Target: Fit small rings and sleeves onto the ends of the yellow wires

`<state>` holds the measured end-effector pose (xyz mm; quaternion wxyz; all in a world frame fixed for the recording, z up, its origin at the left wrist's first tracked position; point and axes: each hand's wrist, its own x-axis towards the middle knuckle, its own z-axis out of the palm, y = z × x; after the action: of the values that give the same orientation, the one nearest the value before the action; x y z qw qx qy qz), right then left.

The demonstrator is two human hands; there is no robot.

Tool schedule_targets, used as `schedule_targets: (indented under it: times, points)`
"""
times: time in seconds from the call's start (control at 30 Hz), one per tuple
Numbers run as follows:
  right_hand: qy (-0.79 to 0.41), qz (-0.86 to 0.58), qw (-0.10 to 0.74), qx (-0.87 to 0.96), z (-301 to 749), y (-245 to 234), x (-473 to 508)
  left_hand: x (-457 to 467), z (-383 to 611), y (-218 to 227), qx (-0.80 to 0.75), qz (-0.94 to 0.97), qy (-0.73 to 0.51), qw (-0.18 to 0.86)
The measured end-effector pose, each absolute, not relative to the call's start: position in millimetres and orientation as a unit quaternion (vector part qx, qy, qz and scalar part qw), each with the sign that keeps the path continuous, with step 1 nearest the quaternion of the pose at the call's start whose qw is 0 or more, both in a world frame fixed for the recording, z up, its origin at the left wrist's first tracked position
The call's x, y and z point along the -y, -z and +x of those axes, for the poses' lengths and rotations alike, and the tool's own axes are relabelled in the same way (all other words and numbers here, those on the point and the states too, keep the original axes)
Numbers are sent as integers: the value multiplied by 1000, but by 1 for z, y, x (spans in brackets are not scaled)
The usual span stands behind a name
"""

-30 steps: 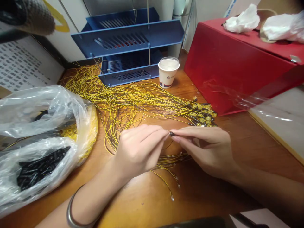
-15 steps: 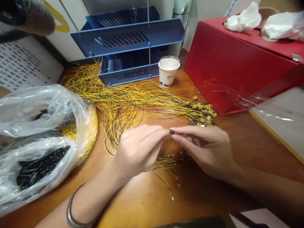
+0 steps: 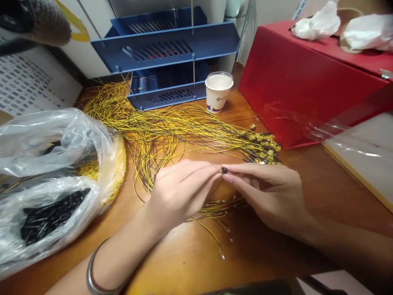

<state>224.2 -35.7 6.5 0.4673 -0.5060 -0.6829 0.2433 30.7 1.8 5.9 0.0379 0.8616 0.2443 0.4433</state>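
Note:
My left hand (image 3: 179,192) and my right hand (image 3: 267,192) meet fingertip to fingertip over the wooden table (image 3: 276,254). Both pinch a small black piece (image 3: 224,170) between them, on what looks like the end of a thin wire. A loose pile of yellow and dark wires (image 3: 166,131) spreads behind the hands. Their ends, fitted with yellow and black terminals (image 3: 264,147), lie just beyond my right hand. A few more wire ends (image 3: 219,213) lie under my hands.
Clear plastic bags (image 3: 49,164) at the left hold small black parts (image 3: 49,217) and yellow rings (image 3: 115,172). A blue tiered tray rack (image 3: 166,45) and a paper cup (image 3: 218,92) stand at the back. A red box (image 3: 294,82) sits at the right.
Both hands have stayed pinched together, shifting only slightly upward. The black piece sits a little more exposed between the fingertips.

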Motion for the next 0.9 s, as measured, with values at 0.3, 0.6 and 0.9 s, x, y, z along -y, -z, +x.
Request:
schedule_targets:
  times: [0.3, 0.6, 0.9]
  points:
    - [-217, -483, 464, 710, 226, -8, 34, -5, 29, -2, -229, 869, -437, 24]
    - [-202, -432, 454, 753, 228, -8, 31, -4, 26, -1, -222, 883, -413, 5]
    - [-224, -437, 435, 754, 229, -12, 30, -4, 25, 0, -225, 888, -401, -11]
